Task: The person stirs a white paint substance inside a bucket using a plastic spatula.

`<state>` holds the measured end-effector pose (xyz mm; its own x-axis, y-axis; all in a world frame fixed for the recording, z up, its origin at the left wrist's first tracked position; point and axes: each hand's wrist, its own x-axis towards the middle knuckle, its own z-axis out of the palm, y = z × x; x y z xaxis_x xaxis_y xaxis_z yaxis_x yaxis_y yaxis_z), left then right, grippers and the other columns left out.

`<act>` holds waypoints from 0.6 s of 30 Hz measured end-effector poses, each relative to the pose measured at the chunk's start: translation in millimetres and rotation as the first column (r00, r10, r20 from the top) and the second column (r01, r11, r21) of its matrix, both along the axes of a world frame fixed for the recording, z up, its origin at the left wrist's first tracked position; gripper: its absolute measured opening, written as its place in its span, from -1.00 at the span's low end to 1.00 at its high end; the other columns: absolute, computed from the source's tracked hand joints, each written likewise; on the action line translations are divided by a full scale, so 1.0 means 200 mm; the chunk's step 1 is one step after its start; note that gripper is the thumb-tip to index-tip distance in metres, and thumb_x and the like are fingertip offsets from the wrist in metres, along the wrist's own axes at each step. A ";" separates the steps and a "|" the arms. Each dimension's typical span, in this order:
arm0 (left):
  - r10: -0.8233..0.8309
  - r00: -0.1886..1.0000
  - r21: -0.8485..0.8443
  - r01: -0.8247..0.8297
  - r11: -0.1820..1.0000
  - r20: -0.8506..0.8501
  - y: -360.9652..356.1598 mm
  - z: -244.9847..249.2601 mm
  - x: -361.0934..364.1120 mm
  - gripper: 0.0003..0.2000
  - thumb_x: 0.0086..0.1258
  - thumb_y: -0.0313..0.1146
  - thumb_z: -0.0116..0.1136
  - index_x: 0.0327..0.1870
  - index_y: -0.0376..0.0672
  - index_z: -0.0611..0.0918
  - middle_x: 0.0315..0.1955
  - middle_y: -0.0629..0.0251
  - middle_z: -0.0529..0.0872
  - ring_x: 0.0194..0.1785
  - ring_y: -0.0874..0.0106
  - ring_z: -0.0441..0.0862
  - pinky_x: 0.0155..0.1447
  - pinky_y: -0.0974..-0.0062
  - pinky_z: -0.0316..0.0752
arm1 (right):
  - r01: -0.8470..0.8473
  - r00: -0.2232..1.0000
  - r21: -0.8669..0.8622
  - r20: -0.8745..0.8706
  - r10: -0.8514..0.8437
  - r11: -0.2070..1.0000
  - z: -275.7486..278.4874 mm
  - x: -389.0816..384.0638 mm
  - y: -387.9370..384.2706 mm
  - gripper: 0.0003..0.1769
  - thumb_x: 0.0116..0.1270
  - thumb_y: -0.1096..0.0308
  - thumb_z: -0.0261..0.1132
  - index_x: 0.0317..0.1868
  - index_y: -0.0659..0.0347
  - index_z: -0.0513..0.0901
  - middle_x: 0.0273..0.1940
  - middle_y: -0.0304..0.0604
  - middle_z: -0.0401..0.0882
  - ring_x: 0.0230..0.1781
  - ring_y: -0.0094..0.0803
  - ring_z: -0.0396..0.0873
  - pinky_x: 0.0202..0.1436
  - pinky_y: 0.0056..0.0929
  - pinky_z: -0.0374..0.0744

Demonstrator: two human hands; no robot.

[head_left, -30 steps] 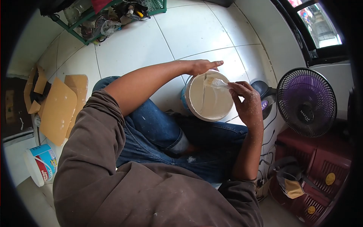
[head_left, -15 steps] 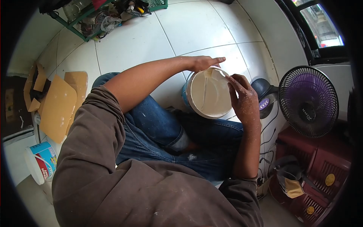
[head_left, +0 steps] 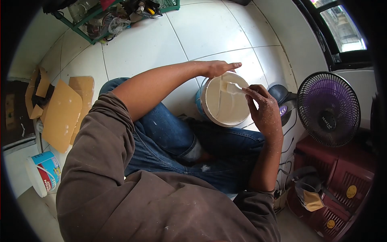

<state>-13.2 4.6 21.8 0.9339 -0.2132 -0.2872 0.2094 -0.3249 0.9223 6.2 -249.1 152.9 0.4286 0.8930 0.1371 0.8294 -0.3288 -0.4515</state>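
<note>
A blue bucket (head_left: 198,101) with creamy white paint (head_left: 229,108) inside stands tilted in front of my crossed legs. My left hand (head_left: 219,68) is on its far rim, thumb stretched out to the right and the other fingers largely hidden by the bucket. In my right hand (head_left: 264,103) is a small white-handled paintbrush (head_left: 238,86), pinched between thumb and fingers. Its cream-coated head is over the bucket's opening, near the far inner wall. White specks dot the right hand and wrist.
A black and purple fan (head_left: 329,109) stands close on the right, cables below it. A respirator mask (head_left: 310,193) lies by a maroon cabinet (head_left: 342,161). On the left are cardboard (head_left: 60,115) and a second paint bucket (head_left: 44,173). A green rack (head_left: 80,28) stands ahead.
The paintbrush has come away from the bucket's far rim and moved down over the opening. My right hand has shifted slightly toward me and right. The left hand stays at the rim.
</note>
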 end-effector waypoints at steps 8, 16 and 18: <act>-0.014 0.997 0.039 0.011 0.999 0.082 0.00 -0.03 0.00 0.00 0.67 0.52 -0.42 0.50 -0.36 0.59 0.43 -0.22 0.63 0.54 0.04 0.55 0.68 0.15 0.29 | -0.023 0.993 -0.143 -0.120 0.005 0.989 0.00 0.01 -0.04 -0.72 0.42 0.58 0.36 0.10 0.27 0.82 0.10 0.00 0.78 0.00 0.06 0.81 0.16 -0.10 0.73; 0.029 0.998 -0.080 -0.034 0.996 -0.062 -0.01 -0.05 0.02 -0.13 0.79 0.36 -0.44 0.47 -0.33 0.62 0.36 -0.17 0.69 0.46 0.11 0.61 0.63 0.18 0.36 | -0.128 0.990 -0.488 -0.018 0.137 0.863 -0.37 -0.01 0.04 -0.77 0.33 0.60 0.27 -0.08 0.36 0.81 0.07 0.15 0.78 -0.03 0.11 0.81 0.11 -0.02 0.75; 0.020 0.998 -0.076 -0.025 0.997 -0.057 -0.01 -0.06 0.02 -0.15 0.80 0.33 -0.43 0.47 -0.33 0.63 0.35 -0.17 0.69 0.44 0.11 0.63 0.62 0.18 0.38 | -0.192 0.976 -0.603 -0.033 0.217 0.774 -0.42 0.01 0.07 -0.77 0.31 0.61 0.25 -0.11 0.36 0.81 0.05 0.18 0.78 -0.04 0.12 0.81 0.11 -0.01 0.76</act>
